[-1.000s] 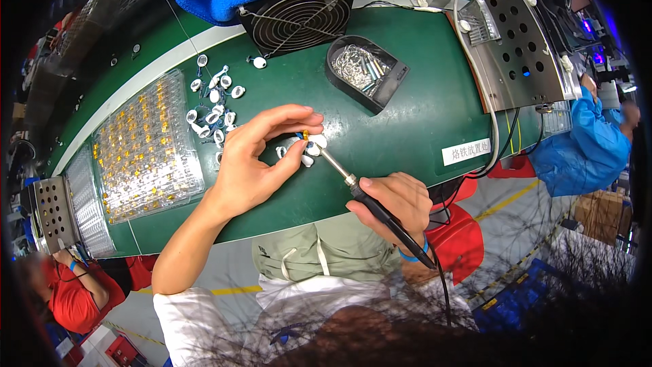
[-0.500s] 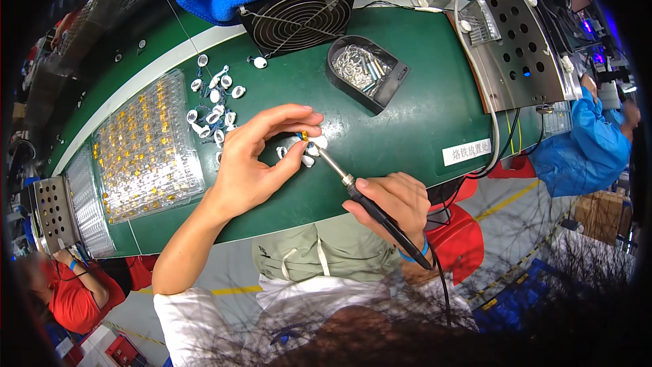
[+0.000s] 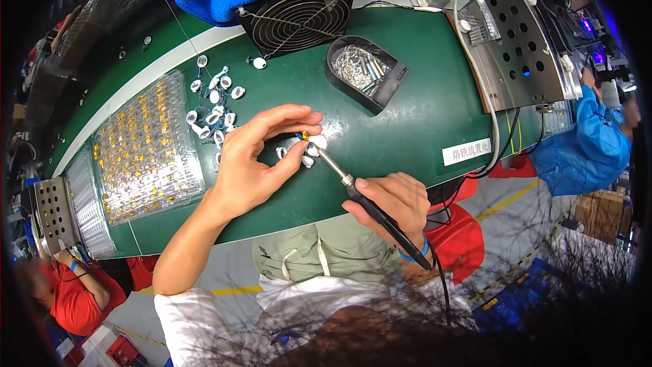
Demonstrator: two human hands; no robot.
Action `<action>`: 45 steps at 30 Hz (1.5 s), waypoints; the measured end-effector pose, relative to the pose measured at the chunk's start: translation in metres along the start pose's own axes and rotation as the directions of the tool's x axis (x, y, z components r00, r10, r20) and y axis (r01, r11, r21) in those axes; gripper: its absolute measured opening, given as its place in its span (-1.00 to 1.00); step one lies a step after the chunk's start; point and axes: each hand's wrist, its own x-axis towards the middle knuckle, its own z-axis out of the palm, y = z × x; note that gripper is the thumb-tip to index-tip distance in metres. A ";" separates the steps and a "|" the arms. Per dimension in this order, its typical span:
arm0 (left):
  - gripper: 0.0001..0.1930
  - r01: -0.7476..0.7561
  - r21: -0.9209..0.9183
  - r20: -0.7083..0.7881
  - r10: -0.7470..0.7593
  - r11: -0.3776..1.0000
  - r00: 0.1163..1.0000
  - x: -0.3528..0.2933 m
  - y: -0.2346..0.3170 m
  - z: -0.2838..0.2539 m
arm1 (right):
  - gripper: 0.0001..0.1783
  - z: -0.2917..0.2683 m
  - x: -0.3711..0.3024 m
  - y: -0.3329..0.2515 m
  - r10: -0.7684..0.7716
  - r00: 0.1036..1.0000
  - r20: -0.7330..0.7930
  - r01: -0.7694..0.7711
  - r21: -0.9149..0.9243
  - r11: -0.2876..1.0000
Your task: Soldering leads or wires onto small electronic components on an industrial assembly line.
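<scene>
Head view shows the left hand (image 3: 251, 161) pinching a small shiny gold-coloured piece (image 3: 305, 135) between thumb and fingers, over the green counter (image 3: 428, 109). The right hand (image 3: 402, 204) is closed around a slim black-handled soldering iron (image 3: 367, 201); its metal tip is near the piece, contact I cannot tell. At right, a white rectangular label (image 3: 466, 152) carries dark characters.

white short-sleeved shirt (image 3: 187, 326), pale green bottoms (image 3: 356, 251) with a whitish drawstring (image 3: 322, 258), and a blue wristband (image 3: 407, 257).
</scene>
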 end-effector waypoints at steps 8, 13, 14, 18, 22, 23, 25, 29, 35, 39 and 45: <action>-0.51 0.003 0.005 -0.008 -0.003 1.000 1.000 0.000 0.001 0.001 | -0.44 0.000 0.000 0.000 0.003 1.000 -0.006 -0.003 -0.008 1.000; -0.53 -0.069 0.068 -0.006 0.070 0.995 0.998 0.001 -0.001 0.001 | -0.45 0.000 0.000 0.000 0.000 1.000 -0.017 0.000 -0.006 1.000; -0.53 -0.070 0.069 -0.004 0.070 0.995 0.998 0.000 -0.001 0.000 | -0.45 0.000 0.000 0.000 -0.001 1.000 -0.023 0.001 -0.008 1.000; -0.51 -0.070 0.125 0.050 0.064 0.990 0.997 -0.001 0.001 -0.002 | -0.46 0.000 -0.001 0.001 0.011 0.999 -0.031 -0.011 0.013 1.000; -0.51 -0.080 0.153 0.045 0.074 0.985 0.996 -0.001 0.003 -0.001 | -0.48 0.000 -0.001 0.000 0.014 1.000 -0.026 -0.014 0.009 1.000; -0.51 -0.080 0.154 0.046 0.074 0.985 0.996 -0.001 0.003 -0.001 | -0.48 0.000 -0.001 0.000 0.011 1.000 -0.029 -0.011 0.009 1.000; -0.51 -0.083 0.140 0.043 0.077 0.987 0.996 -0.002 0.002 0.000 | -0.48 0.001 -0.002 0.000 0.010 0.999 -0.031 -0.010 0.010 1.000; -0.51 -0.085 0.142 0.034 0.081 0.986 0.996 -0.003 0.001 0.001 | -0.48 -0.001 -0.001 -0.001 0.019 1.000 -0.001 -0.019 0.008 1.000; -0.53 -0.121 0.134 -0.006 0.123 0.984 0.992 0.002 -0.003 0.003 | -0.51 -0.001 -0.004 0.005 0.011 0.998 -0.063 -0.010 0.018 1.000; -0.52 -0.079 0.130 0.041 0.075 0.988 0.996 0.002 0.001 -0.003 | -0.55 -0.005 0.005 0.002 -0.016 0.998 -0.059 0.017 0.010 1.000; -0.71 -0.163 0.279 0.050 0.156 0.946 0.987 -0.001 0.010 -0.006 | -0.56 -0.013 0.013 0.005 0.168 0.965 -0.202 -0.190 -0.098 0.977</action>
